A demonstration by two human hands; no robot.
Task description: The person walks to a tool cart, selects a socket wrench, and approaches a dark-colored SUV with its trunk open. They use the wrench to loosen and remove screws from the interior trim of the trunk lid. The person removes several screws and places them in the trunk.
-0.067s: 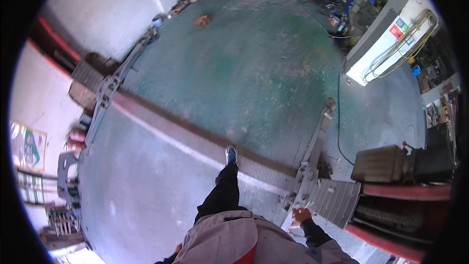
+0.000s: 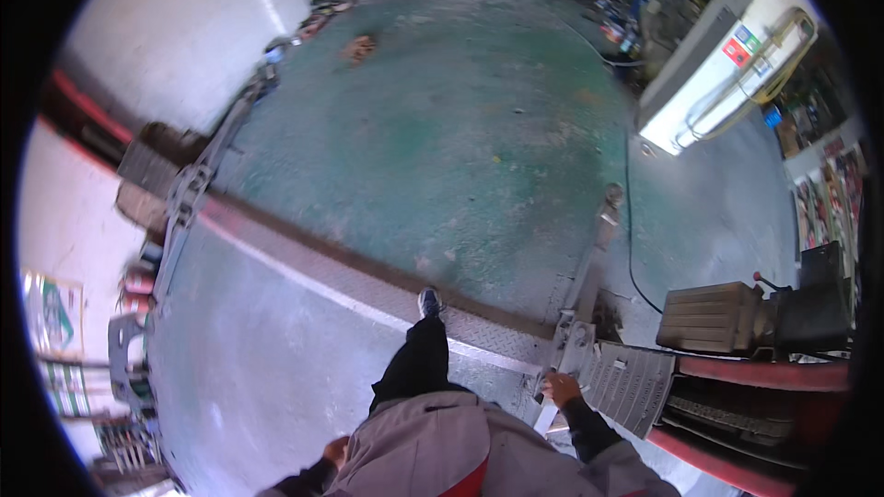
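Note:
My right hand (image 2: 561, 388) is out to the right of my body, its fingers curled. A small dark bit shows at its fingertips, too small to name. Below and beside that hand in the picture are the metal lift arm (image 2: 589, 290) and a ribbed grey base plate (image 2: 631, 387). My left hand (image 2: 337, 451) hangs low at my left side, against the grey jacket (image 2: 428, 437), its fingers partly hidden. One foot in a dark shoe (image 2: 430, 303) is on the patterned metal floor plate (image 2: 359, 274) that runs across the floor.
Red lift posts stand at the right (image 2: 764, 373) and left (image 2: 92, 109). A brown ribbed box (image 2: 709, 317) sits by the right post. A dark cable (image 2: 632, 248) lies on the green floor. A white pillar (image 2: 714, 92) carries a coiled hose. Clutter lines the far walls.
The view has shifted slightly. My left hand shows more at my side, and my right hand is a little higher and further left in the picture.

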